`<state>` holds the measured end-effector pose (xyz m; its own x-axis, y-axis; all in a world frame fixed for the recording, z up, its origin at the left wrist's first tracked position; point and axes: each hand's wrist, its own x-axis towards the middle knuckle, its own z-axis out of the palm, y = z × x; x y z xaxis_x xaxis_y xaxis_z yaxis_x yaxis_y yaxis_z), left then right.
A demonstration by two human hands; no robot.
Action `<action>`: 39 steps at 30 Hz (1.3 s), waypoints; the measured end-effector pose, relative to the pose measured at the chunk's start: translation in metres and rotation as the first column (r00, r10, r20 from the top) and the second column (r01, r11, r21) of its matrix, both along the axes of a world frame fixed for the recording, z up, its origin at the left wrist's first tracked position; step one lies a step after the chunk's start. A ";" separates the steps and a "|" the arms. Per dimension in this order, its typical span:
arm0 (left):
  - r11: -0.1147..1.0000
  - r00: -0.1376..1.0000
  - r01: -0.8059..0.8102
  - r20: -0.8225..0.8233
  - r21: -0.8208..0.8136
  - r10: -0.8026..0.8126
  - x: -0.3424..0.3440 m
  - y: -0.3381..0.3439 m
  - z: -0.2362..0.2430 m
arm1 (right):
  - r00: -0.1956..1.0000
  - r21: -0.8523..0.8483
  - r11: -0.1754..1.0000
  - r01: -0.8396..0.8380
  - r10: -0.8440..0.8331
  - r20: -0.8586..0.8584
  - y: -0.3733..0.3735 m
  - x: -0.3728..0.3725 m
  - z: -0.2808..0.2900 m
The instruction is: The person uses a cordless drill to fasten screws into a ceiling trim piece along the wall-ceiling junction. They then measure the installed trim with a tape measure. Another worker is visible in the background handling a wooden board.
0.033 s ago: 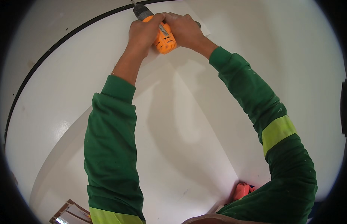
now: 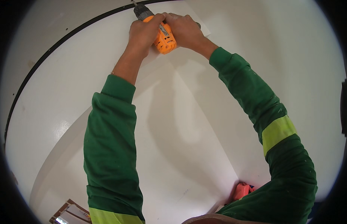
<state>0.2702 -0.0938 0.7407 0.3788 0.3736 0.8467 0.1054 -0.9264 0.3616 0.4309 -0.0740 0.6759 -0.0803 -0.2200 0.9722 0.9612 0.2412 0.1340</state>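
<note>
Movement: almost nothing since the earlier frame; the orange drill [image 2: 166, 44], left hand [image 2: 143, 35] and right hand [image 2: 184, 30] keep their places, any shift too small to tell.
Black strip [image 2: 42, 56]: curves across the white surface, from well left of and below the drill up to behind its chuck.
Brown-framed object [image 2: 66, 206]: far below and left of the drill, partly cut off.
Left sleeve [image 2: 113, 145]: green with a yellow-green band, below and left of the drill.
Left hand: wrapped against the drill's left side, thumb over its top; fingertips hidden.
Drill: between both hands, tilted, dark chuck up and left; whether the bit touches the surface, I cannot tell.
Right hand: closed round the drill's right side, next to the left hand; a dark end shows beyond it.
Red object [image 2: 241, 191]: far below and right of the drill, partly behind the right sleeve.
Right sleeve [image 2: 252, 93]: green, yellow-green band, right of and below the drill.
Dark object [image 2: 344, 108]: far right of the drill, lower.
</note>
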 end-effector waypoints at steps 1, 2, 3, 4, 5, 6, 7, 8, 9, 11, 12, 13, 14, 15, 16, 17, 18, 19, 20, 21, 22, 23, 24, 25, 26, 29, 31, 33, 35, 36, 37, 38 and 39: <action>1.000 1.000 -0.001 -0.006 -0.006 0.001 0.000 -0.001 0.000 | 1.000 -0.004 1.000 -0.009 0.009 -0.016 0.001 0.000 0.000; 1.000 1.000 -0.008 -0.001 -0.015 0.008 0.000 -0.002 0.001 | 1.000 -0.004 1.000 0.002 -0.002 -0.001 0.000 0.001 0.001; 1.000 1.000 -0.009 -0.001 -0.017 0.009 0.000 -0.003 0.000 | 1.000 -0.004 1.000 0.015 -0.015 -0.004 0.000 0.001 0.001; 1.000 1.000 0.003 -0.003 -0.016 -0.003 0.000 -0.003 0.001 | 0.999 -0.024 0.999 0.031 -0.031 -0.015 0.000 0.001 0.002; 1.000 1.000 0.019 -0.007 -0.009 -0.019 0.000 -0.004 0.001 | 0.999 0.015 0.999 0.034 -0.034 -0.002 -0.001 0.002 0.002; 1.000 1.000 0.022 -0.007 -0.014 -0.022 -0.001 -0.004 0.001 | 0.999 0.033 0.999 0.037 -0.038 0.005 -0.002 0.001 0.002; 1.000 1.000 0.029 -0.007 0.002 -0.029 -0.001 -0.005 0.001 | 0.999 0.014 0.999 0.038 -0.038 0.003 -0.003 0.001 0.003; 1.000 1.000 0.022 -0.008 0.002 -0.022 -0.001 -0.005 0.000 | 0.999 0.009 0.999 0.054 -0.054 0.006 -0.004 0.001 0.003; 1.000 1.000 0.014 -0.004 -0.001 -0.014 -0.001 -0.005 0.000 | 0.997 -0.034 0.997 0.071 -0.071 -0.001 -0.005 0.001 0.003; 1.000 0.999 0.030 -0.010 -0.002 -0.030 -0.002 -0.004 0.000 | 0.996 -0.067 0.994 0.082 -0.083 -0.013 -0.007 0.001 0.003; 0.999 0.999 0.036 -0.005 0.005 -0.036 -0.002 -0.004 -0.001 | 0.997 -0.054 0.996 0.075 -0.076 -0.018 -0.007 0.000 0.003; 0.999 0.999 0.036 -0.007 -0.002 -0.036 -0.002 -0.004 -0.001 | 0.997 -0.042 0.997 0.068 -0.069 -0.024 -0.007 -0.001 0.002; 0.999 0.999 0.038 -0.008 -0.006 -0.038 -0.002 -0.004 -0.001 | 0.998 -0.025 0.998 0.056 -0.056 -0.014 -0.006 -0.001 0.001; 0.999 0.999 0.033 -0.013 -0.021 -0.034 -0.002 -0.003 -0.001 | 0.999 -0.007 0.999 0.045 -0.045 -0.004 -0.006 -0.001 0.001; 0.999 0.999 0.036 -0.012 -0.009 -0.036 -0.002 -0.003 0.000 | 0.999 -0.039 0.999 0.035 -0.035 -0.012 -0.005 -0.002 0.000; 0.999 0.999 0.031 -0.015 -0.009 -0.031 -0.002 -0.002 0.000 | 0.999 -0.009 0.999 0.038 -0.038 -0.002 -0.005 -0.001 0.000; 1.000 0.999 0.027 -0.018 -0.010 -0.027 -0.002 -0.002 0.001 | 0.999 -0.027 0.999 0.043 -0.043 -0.010 -0.005 -0.001 0.001; 1.000 1.000 0.020 -0.013 -0.008 -0.020 -0.001 -0.001 0.001 | 0.999 -0.036 0.998 0.049 -0.050 -0.019 -0.005 -0.001 0.001; 1.000 1.000 0.013 -0.007 -0.006 -0.013 -0.001 -0.001 0.002 | 0.998 -0.025 0.998 0.054 -0.054 -0.013 -0.005 0.000 0.001; 1.000 1.000 0.008 -0.006 -0.003 -0.008 -0.001 -0.001 0.002 | 0.998 -0.003 0.998 0.059 -0.059 -0.007 -0.005 0.000 0.002; 1.000 1.000 0.010 -0.005 -0.002 -0.010 -0.001 -0.001 0.002 | 0.998 -0.011 0.998 0.067 -0.067 -0.012 -0.005 0.000 0.002; 1.000 1.000 0.014 -0.007 0.002 -0.014 -0.002 -0.002 0.002 | 0.998 0.007 0.998 0.065 -0.065 -0.001 -0.006 0.000 0.003; 1.000 1.000 0.017 -0.010 0.005 -0.017 -0.003 -0.002 0.002 | 0.998 -0.005 0.998 0.065 -0.065 -0.002 -0.007 -0.001 0.003; 1.000 1.000 0.027 -0.016 0.006 -0.027 -0.003 -0.003 0.002 | 0.998 -0.036 0.997 0.062 -0.063 -0.011 -0.007 -0.001 0.003; 0.999 0.999 0.036 -0.022 0.007 -0.036 -0.005 -0.004 0.001 | 0.997 -0.016 0.997 0.074 -0.074 -0.006 -0.008 -0.002 0.003; 0.999 0.999 0.037 -0.010 -0.016 -0.037 -0.006 -0.010 0.001 | 0.999 -0.001 0.999 0.050 -0.050 -0.015 -0.010 -0.004 0.000; 0.999 0.999 0.032 -0.006 -0.026 -0.032 -0.007 -0.014 0.000 | 0.999 0.016 0.999 -0.028 0.028 -0.019 -0.012 -0.006 -0.003; 0.999 1.000 0.019 -0.014 -0.030 -0.020 -0.008 -0.020 -0.003 | 0.999 0.003 0.999 0.047 -0.047 -0.020 -0.015 -0.009 -0.003; 0.992 0.994 0.110 0.012 -0.061 -0.109 -0.011 -0.027 -0.009 | 0.987 0.024 0.987 0.157 -0.157 -0.028 -0.020 -0.012 -0.001; 0.985 0.988 0.153 0.018 -0.074 -0.152 -0.013 -0.030 -0.013 | 0.973 0.046 0.972 0.230 -0.229 -0.040 -0.024 -0.013 0.001; 0.987 0.989 0.150 0.017 -0.065 -0.149 -0.016 -0.034 -0.018 | 0.953 0.034 0.954 0.298 -0.296 -0.061 -0.027 -0.013 0.002; 0.988 0.989 0.151 0.009 -0.045 -0.151 -0.021 -0.038 -0.024 | 0.937 0.050 0.936 0.347 -0.344 -0.063 -0.032 -0.014 0.003; 0.990 0.991 0.131 0.014 -0.043 -0.130 -0.025 -0.041 -0.029 | 0.918 0.032 0.919 0.392 -0.389 -0.070 -0.035 -0.014 0.005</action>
